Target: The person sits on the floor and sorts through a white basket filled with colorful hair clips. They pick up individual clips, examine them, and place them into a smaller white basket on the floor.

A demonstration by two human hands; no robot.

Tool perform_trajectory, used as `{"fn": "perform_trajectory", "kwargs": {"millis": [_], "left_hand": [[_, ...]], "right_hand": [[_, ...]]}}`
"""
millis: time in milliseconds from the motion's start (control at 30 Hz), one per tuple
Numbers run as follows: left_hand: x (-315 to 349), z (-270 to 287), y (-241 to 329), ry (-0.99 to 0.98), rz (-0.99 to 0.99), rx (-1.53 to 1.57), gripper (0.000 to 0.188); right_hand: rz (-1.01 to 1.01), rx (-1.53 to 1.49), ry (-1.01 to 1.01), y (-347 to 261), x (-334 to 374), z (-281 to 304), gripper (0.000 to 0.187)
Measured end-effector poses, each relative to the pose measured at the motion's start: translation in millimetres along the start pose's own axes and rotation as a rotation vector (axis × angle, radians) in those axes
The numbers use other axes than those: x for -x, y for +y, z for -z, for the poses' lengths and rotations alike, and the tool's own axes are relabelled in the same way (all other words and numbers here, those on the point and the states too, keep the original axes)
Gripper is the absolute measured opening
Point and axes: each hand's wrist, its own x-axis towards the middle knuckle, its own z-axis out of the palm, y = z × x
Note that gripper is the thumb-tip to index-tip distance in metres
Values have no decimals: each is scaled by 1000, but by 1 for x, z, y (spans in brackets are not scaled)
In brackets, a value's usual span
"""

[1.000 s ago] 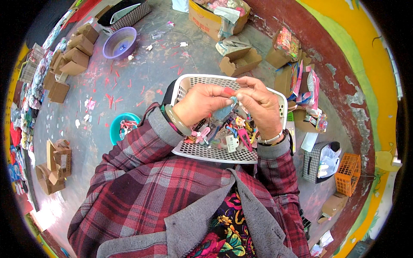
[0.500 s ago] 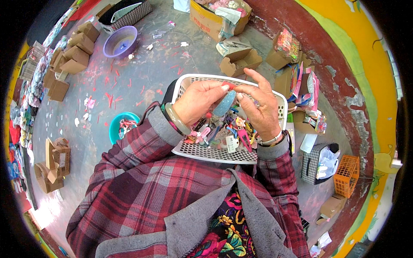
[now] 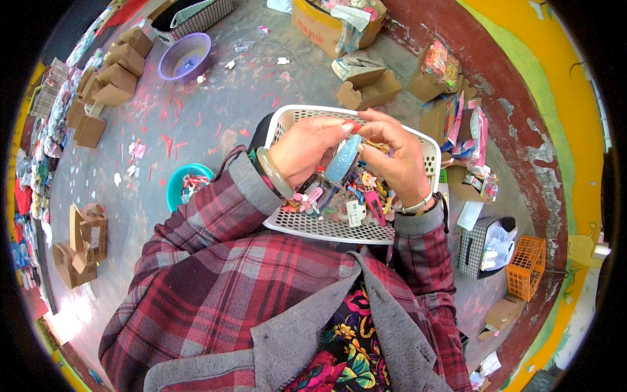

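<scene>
1. The left hand (image 3: 302,149) had its thumb and finger pressed together on a small red piece (image 3: 353,124), above the white basket (image 3: 307,228); with so little to pinch, a roll of the thumb could have let it slip
2. The blue glittery piece (image 3: 342,159) hung just below the red one, between the hands; whether the two were joined could not be told, and if they were not, loosening the fingers might have dropped it
3. The right hand (image 3: 401,157) was bent in from the other side, its thumb close against the blue piece; its fingers hid the contact, so I cannot tell whether they were clamped on anything, and a one-sided push could have twisted the piece away
4. Anything dropped straight down would probably have landed in the heap of clips and trinkets (image 3: 375,204) in the basket, where the jumble could have hidden it
5. A piece flicked past the rim could have reached the floor (image 3: 215,98), where the red scraps (image 3: 172,146) would have made a small red thing hard to find
</scene>
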Motion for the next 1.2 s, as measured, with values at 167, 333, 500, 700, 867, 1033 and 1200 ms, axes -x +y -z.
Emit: {"fn": "perform_trajectory", "kwargs": {"millis": [167, 333, 500, 700, 867, 1033, 1200], "left_hand": [[-5, 12, -1, -152, 49, 154, 33], [-4, 12, 7, -120, 98, 231, 34], [-4, 16, 4, -140, 109, 224, 34], [-5, 16, 0, -146, 109, 228, 35], [-5, 15, 1, -172, 85, 180, 35], [-1, 12, 2, -128, 66, 150, 33], [0, 10, 3, -122, 21, 146, 31]], "right_hand": [[-355, -331, 24, -8, 2, -1, 12], [-336, -315, 18, -13, 1, -1, 14], [-347, -317, 6, -10, 0, -1, 15], [-376, -327, -7, -13, -1, 1, 14], [-322, -283, 3, -15, 0, 2, 12], [-175, -104, 14, -7, 0, 2, 10], [-49, 63, 28, -7, -1, 0, 13]]}}
